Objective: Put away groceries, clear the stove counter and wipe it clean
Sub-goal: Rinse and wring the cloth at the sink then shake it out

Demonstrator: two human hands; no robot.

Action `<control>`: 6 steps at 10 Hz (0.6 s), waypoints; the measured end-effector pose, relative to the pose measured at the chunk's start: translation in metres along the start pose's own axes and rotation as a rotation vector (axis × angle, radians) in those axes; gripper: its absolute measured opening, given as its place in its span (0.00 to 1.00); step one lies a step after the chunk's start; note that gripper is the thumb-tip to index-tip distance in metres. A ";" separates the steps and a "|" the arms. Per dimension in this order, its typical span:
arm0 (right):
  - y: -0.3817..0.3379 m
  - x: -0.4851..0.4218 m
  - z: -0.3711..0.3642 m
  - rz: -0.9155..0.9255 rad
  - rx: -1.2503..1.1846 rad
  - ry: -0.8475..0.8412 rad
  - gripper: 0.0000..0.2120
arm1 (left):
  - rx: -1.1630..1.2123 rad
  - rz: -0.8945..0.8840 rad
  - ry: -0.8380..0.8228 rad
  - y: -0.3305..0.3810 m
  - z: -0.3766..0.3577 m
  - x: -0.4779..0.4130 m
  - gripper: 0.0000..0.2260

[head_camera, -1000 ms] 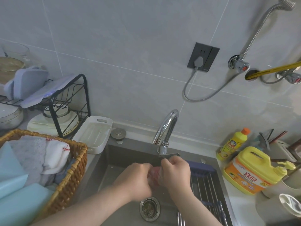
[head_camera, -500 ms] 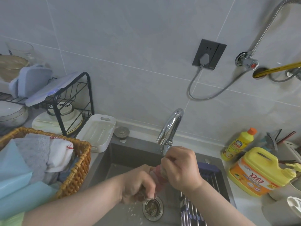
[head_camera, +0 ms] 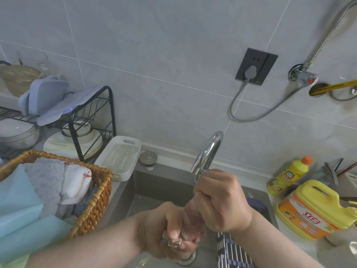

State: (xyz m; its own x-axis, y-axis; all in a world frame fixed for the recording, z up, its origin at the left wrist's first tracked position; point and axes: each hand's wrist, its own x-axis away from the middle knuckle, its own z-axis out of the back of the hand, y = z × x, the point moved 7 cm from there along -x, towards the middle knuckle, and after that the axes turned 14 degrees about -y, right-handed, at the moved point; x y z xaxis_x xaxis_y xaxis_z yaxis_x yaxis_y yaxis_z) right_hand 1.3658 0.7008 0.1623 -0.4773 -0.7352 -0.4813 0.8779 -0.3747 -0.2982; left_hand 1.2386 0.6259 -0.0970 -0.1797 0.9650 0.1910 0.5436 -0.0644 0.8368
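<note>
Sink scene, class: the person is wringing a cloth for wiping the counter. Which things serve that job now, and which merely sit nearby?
In use:
left hand
right hand
pink cloth, twisted between both hands
sink

Lying about:
wicker basket of cloths
white tray
dish rack
two yellow detergent bottles
wall socket

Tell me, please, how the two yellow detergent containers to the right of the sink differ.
The small bottle is slim, stands farther back by the wall and has an orange cap. The big jug is squat, stands nearer, has a built-in handle and a yellow pump, with a mostly orange label. Both are yellow, upright and on the counter.
</note>
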 end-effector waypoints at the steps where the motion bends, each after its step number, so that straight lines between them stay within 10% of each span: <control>1: 0.008 0.004 0.000 0.030 0.006 0.044 0.07 | -0.089 -0.050 -0.044 0.083 0.014 0.061 0.09; 2: 0.017 0.018 -0.011 0.050 0.052 0.039 0.06 | -0.101 -0.046 0.063 0.154 0.042 0.122 0.07; 3: 0.039 0.029 -0.018 -0.179 -0.007 -0.023 0.09 | -0.507 0.062 0.508 0.169 0.074 0.135 0.09; 5: 0.079 0.077 -0.035 -0.955 -1.021 0.215 0.14 | -1.320 0.139 1.013 0.207 0.093 0.174 0.11; 6: 0.069 0.096 -0.069 -1.358 -1.458 0.000 0.28 | -1.727 0.186 1.008 0.215 0.087 0.175 0.14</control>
State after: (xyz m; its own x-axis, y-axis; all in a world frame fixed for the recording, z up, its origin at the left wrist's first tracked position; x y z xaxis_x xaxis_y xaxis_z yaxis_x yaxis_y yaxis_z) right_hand 1.3774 0.6434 0.0386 -0.6832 -0.4180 0.5988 -0.6824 0.0735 -0.7273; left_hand 1.3953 0.8029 0.0720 -0.8670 0.4972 -0.0324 -0.4945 -0.8507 0.1782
